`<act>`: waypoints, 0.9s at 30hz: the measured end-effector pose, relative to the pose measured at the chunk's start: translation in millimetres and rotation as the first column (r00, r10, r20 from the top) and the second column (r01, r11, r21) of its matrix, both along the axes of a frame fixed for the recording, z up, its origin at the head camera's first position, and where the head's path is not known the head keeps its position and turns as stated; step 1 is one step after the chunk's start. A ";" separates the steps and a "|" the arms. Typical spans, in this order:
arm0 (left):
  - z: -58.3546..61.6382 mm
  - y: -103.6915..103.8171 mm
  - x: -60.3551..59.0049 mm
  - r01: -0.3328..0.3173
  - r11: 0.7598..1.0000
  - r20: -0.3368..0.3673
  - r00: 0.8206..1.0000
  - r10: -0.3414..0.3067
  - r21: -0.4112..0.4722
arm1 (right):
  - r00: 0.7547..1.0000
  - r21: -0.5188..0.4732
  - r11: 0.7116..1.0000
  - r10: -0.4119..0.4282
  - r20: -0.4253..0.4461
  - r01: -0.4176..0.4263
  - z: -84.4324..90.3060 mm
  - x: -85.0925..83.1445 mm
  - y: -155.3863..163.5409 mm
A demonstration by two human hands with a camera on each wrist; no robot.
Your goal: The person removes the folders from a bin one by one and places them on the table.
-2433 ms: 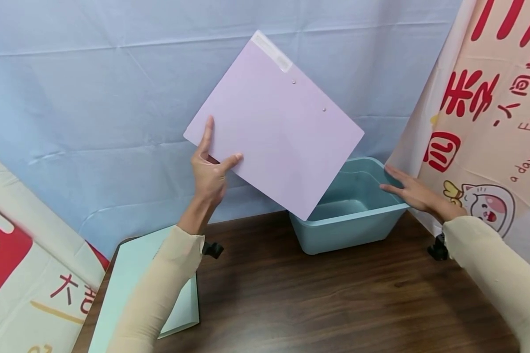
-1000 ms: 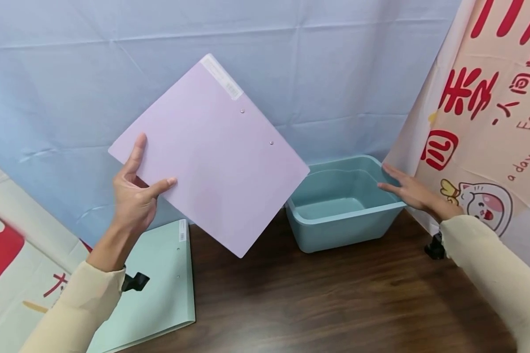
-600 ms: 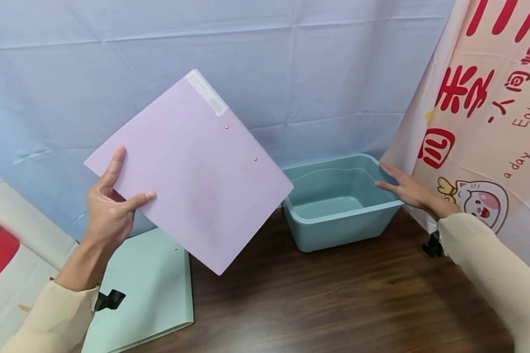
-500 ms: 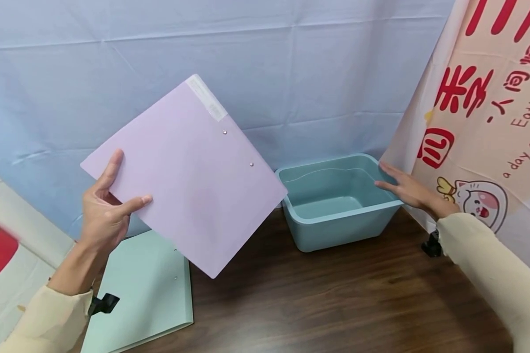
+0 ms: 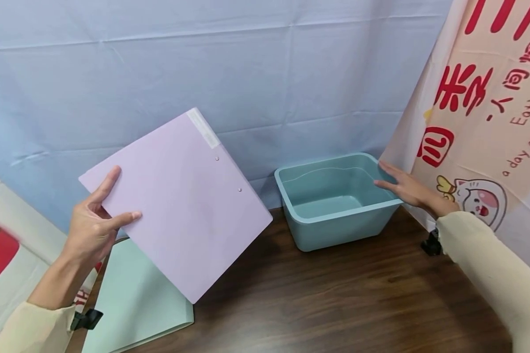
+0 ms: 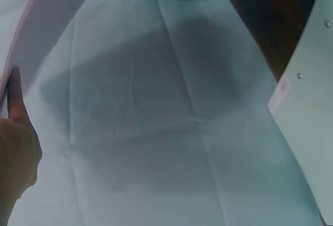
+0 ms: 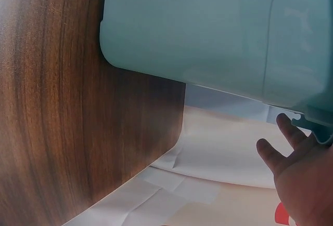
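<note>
My left hand (image 5: 90, 228) grips the lower left edge of a lilac file folder (image 5: 181, 196), thumb and index finger lying on the near cover, the other fingers hidden behind. The folder is held tilted in the air, a white label and two rivets along its spine side. Its lowest corner overlaps a mint green folder (image 5: 145, 294) lying on the table. In the left wrist view the lilac folder (image 6: 57, 13) rises from the hand (image 6: 18, 143). My right hand (image 5: 406, 189) holds the right rim of a blue-green plastic bin (image 5: 342, 230), thumb inside and fingers outside.
The dark wooden table (image 5: 318, 299) carries the bin at the back, near the pale blue cloth backdrop (image 5: 247, 59). A printed cloth (image 5: 481, 122) with red characters hangs at the right, close to my right hand. Another printed cloth (image 5: 22, 255) hangs at the left.
The lilac folder in my left hand has moved left and down, away from the bin and over the mint folder. My right hand has stayed at the bin's rim.
</note>
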State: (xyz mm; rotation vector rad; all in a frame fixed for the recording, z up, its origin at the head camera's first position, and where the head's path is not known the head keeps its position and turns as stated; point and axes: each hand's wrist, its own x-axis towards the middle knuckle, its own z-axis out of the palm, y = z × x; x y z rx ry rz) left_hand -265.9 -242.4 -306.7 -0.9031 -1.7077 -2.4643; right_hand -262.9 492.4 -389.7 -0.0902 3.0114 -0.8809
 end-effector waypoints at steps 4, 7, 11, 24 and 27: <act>-6.8 -2.4 -3.3 0.021 0.996 0.026 0.999 -0.019 -0.083 | 1.000 -0.001 1.000 0.002 -0.003 -0.002 -0.8 -0.2 2.7; -13.6 -2.1 -7.0 0.049 0.989 0.048 0.998 -0.043 -0.139 | 1.000 0.001 1.000 0.004 -0.007 -0.004 -2.0 -0.7 3.3; -24.7 1.9 -14.9 0.084 0.975 0.069 0.995 -0.071 -0.204 | 1.000 0.001 1.000 0.001 -0.005 -0.001 -1.7 -1.2 2.7; -52.8 21.5 -40.9 0.171 0.935 0.170 0.978 -0.122 -0.312 | 1.000 0.009 1.000 -0.009 0.005 0.009 -1.0 -0.4 0.9; -57.3 24.2 -47.1 0.171 0.919 0.169 0.979 -0.116 -0.356 | 1.000 0.010 1.000 -0.007 0.001 0.007 0.2 0.1 -0.2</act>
